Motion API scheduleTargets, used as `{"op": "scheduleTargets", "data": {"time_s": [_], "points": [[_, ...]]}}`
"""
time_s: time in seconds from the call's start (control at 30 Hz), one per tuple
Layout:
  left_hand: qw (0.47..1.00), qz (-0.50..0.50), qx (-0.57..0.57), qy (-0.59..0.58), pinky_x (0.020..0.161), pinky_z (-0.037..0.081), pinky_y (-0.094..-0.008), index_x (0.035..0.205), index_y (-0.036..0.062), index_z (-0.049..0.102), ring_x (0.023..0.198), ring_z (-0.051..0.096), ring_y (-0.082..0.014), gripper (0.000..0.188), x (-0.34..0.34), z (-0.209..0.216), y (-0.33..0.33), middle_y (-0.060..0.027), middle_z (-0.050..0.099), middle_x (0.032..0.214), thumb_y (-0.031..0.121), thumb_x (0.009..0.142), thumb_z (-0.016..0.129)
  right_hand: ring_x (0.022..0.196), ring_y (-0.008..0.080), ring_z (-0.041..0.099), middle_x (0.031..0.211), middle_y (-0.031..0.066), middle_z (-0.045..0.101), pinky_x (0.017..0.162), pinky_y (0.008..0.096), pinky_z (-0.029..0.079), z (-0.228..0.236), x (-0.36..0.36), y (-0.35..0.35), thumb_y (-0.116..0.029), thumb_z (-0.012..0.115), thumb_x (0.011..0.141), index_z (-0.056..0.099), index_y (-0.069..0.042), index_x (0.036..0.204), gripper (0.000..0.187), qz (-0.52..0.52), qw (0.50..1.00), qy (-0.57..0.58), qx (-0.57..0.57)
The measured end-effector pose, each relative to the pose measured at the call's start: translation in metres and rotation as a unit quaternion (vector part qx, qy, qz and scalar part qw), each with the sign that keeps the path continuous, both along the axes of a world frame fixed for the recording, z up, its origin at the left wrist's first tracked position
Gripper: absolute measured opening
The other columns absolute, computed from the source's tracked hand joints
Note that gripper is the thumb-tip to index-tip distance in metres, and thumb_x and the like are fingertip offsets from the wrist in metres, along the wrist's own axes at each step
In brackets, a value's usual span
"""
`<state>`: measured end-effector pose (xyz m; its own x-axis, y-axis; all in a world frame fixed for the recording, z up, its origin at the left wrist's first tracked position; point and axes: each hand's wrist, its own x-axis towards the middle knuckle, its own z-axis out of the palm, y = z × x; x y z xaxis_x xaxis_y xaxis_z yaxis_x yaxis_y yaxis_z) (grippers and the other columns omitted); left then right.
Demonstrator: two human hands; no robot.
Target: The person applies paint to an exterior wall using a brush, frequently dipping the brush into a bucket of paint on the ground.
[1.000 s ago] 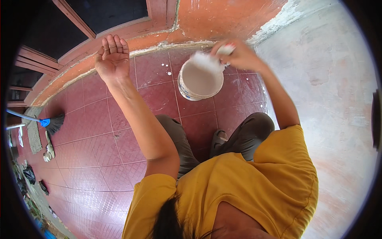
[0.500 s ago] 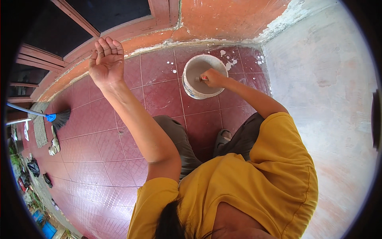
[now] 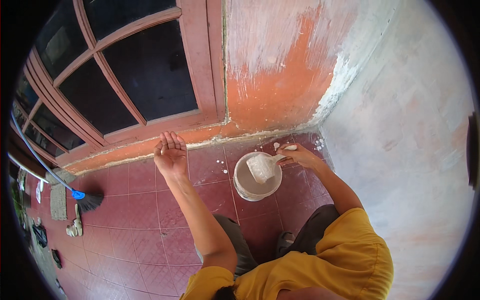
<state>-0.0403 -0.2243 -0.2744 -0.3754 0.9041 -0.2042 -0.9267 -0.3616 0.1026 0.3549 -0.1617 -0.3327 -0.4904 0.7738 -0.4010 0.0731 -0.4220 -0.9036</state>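
My right hand (image 3: 299,156) is closed round the handle of a wide paintbrush (image 3: 261,168). The brush head is coated in whitish paint and is held over the mouth of a white bucket (image 3: 250,196). Greyish-white liquid lies inside the bucket, which stands on the red tiles near the wall corner. To the left of the bucket my left hand (image 3: 171,157) is raised, palm up, its fingers stretched out and nothing in it.
An orange wall (image 3: 270,107), partly brushed white, rises behind the bucket; a whitish wall (image 3: 400,150) stands at the right. A pink-framed window (image 3: 200,65) is at the upper left. A broom (image 3: 89,201) and sandals (image 3: 76,227) are at the left. White spatters dot the tiles.
The paintbrush has come up out of the bucket, its coated head now showing. The view has tilted up, bringing more wall and window in. My left hand stays open.
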Motion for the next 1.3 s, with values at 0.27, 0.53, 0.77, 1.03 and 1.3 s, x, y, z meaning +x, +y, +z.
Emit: {"op": "scheduleTargets", "data": {"time_s": [0.27, 0.53, 0.77, 1.03, 1.3], "points": [[0.999, -0.001, 0.036, -0.012, 0.085, 0.049, -0.0385, 0.097, 0.0038, 0.059, 0.095, 0.06, -0.0211, 0.019, -0.008, 0.012, 0.003, -0.0072, 0.064, 0.095, 0.012, 0.084, 0.047, 0.081, 0.017, 0.064, 0.093, 0.0058, 0.062, 0.076, 0.0269, 0.054, -0.001, 0.017, 0.013, -0.019, 0.062, 0.088, 0.059, -0.005, 0.104, 0.022, 0.045, 0.998, 0.04, -0.028], [0.999, -0.007, 0.033, -0.005, 0.085, 0.048, -0.0388, 0.096, 0.004, 0.06, 0.095, 0.06, -0.0213, 0.019, -0.008, 0.004, -0.001, -0.0073, 0.064, 0.097, 0.012, 0.084, 0.048, 0.071, 0.0106, 0.062, 0.093, 0.0037, 0.062, 0.066, 0.0238, 0.055, -0.025, 0.012, 0.007, -0.026, 0.054, 0.092, 0.058, -0.003, 0.103, 0.026, -0.013, 0.997, 0.001, -0.071], [0.999, -0.025, 0.03, 0.0, 0.087, 0.046, -0.0414, 0.094, 0.0036, 0.06, 0.094, 0.059, -0.0238, 0.021, -0.014, 0.01, 0.0, -0.0084, 0.065, 0.095, 0.012, 0.084, 0.044, 0.075, 0.0104, 0.061, 0.092, 0.0023, 0.063, 0.069, 0.0242, 0.053, -0.039, 0.02, 0.023, -0.033, 0.049, 0.094, 0.059, -0.007, 0.106, 0.03, -0.046, 0.992, 0.05, -0.107], [0.997, -0.027, 0.072, -0.015, 0.087, 0.044, -0.0441, 0.097, 0.0003, 0.055, 0.096, 0.058, -0.0273, 0.022, -0.019, 0.006, 0.002, -0.0124, 0.063, 0.096, 0.011, 0.087, 0.039, 0.089, 0.0134, 0.059, 0.104, 0.0064, 0.061, 0.079, 0.0255, 0.051, -0.03, 0.019, 0.023, -0.028, 0.055, 0.092, 0.058, -0.006, 0.111, 0.03, -0.021, 0.991, 0.086, -0.1], [0.997, -0.016, 0.066, 0.021, 0.085, 0.048, -0.0412, 0.097, 0.0034, 0.058, 0.095, 0.059, -0.0234, 0.02, -0.01, 0.009, -0.002, -0.0087, 0.064, 0.097, 0.013, 0.084, 0.046, 0.104, 0.0176, 0.058, 0.116, 0.0099, 0.058, 0.092, 0.032, 0.048, -0.028, 0.021, 0.014, -0.017, 0.054, 0.092, 0.053, -0.001, 0.119, 0.032, 0.03, 0.995, 0.085, -0.053]]}}
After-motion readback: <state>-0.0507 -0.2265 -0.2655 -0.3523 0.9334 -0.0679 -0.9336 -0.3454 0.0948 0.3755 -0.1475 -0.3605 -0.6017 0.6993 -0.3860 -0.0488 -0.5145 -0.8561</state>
